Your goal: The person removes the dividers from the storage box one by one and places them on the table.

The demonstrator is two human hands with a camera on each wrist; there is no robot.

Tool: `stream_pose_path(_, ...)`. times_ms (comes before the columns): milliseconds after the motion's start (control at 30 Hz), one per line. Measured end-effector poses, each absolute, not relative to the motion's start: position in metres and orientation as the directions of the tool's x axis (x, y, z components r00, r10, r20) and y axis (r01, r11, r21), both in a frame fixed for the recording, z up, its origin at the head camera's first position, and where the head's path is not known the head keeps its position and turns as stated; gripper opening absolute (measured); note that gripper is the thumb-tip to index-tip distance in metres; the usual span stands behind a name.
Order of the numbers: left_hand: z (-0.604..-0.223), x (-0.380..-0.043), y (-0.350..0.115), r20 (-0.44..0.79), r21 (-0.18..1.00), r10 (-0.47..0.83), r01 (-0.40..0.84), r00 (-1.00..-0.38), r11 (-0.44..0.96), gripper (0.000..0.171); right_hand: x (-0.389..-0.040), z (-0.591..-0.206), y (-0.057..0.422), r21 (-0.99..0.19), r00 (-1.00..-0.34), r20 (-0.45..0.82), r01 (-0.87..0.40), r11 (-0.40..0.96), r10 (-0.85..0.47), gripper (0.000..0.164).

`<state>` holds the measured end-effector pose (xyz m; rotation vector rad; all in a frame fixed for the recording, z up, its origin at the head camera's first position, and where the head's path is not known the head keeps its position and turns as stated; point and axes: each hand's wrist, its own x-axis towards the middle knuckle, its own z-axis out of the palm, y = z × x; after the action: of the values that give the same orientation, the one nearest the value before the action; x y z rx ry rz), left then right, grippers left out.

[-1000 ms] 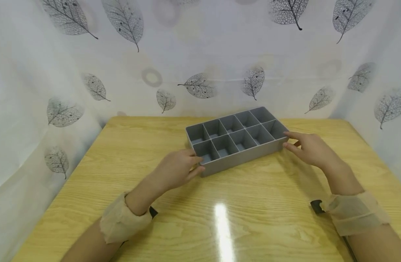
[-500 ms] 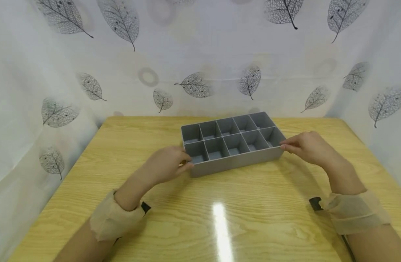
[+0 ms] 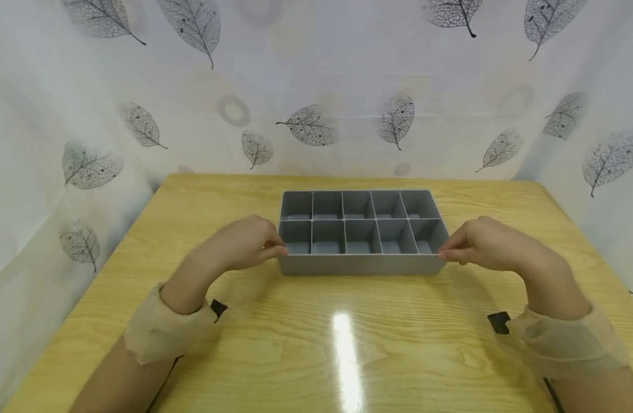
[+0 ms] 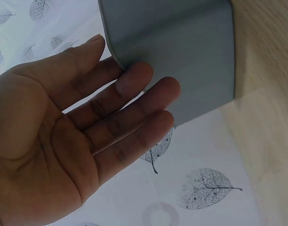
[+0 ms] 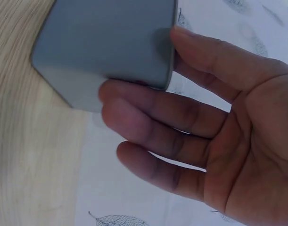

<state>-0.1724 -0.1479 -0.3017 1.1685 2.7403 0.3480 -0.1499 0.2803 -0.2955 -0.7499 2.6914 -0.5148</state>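
A grey organizer box (image 3: 360, 265) with two rows of open compartments sits on the table, its long front wall facing me. At its front left corner, my left hand (image 3: 239, 244) pinches the rim between thumb and index finger. My right hand (image 3: 489, 244) holds the front right corner in the same way. In the left wrist view the other fingers of the left hand (image 4: 63, 127) spread along the box's end wall (image 4: 195, 66), and the index fingertip is hidden behind the rim. The right wrist view has the thumb of the right hand (image 5: 238, 127) on the box's edge (image 5: 111, 42).
The wooden table (image 3: 275, 344) reaches back to a white curtain (image 3: 337, 69) printed with leaves, which also hangs at both sides. A bright light streak reflects off the tabletop in front of the box. Both wrists wear beige wraps (image 3: 163, 327) with black pieces attached.
The box has turned from a slanted position to square with the table, its right end coming nearer to me. Both hands have moved with its corners, the left one shifting leftward.
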Motion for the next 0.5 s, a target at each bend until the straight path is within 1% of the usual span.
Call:
stream_pose_path(133,-0.2976,-0.1717,-0.1512,-0.07,0.281,0.733,0.692,-0.676,0.665,0.018,-0.1438,-0.291,0.2747,-0.445,-0.776,-0.242,-0.444,0.778,-0.582,0.014)
stream_pose_path(200,-0.2966,-0.1713,-0.153,-0.07,0.279,0.735,0.694,-0.675,0.664,0.016,-0.1423,-0.2887,0.274,-0.448,-0.767,-0.238,-0.458,0.768,-0.596,0.018)
stream_pose_path(233,-0.2963,-0.1712,-0.1535,-0.062,0.272,0.733,0.695,-0.677,0.665,0.015,-0.1421,-0.2876,0.2743,-0.441,-0.772,-0.224,-0.463,0.769,-0.594,0.022)
stream_pose_path(333,-0.297,-0.1717,-0.1535,-0.032,0.235,0.715,0.69,-0.698,0.684,0.011,-0.1408,-0.2847,0.2767,-0.397,-0.819,-0.176,-0.449,0.8,-0.547,0.033)
stream_pose_path(400,-0.2986,-0.1716,-0.1525,-0.032,0.215,0.685,0.664,-0.728,0.716,0.02,-0.1405,-0.2845,0.2786,-0.374,-0.845,-0.153,-0.43,0.822,-0.512,0.038)
stream_pose_path(500,-0.2992,-0.1714,-0.1504,-0.069,0.18,0.631,0.613,-0.773,0.77,0.047,-0.1419,-0.2869,0.2789,-0.351,-0.848,-0.132,-0.445,0.824,-0.513,0.041)
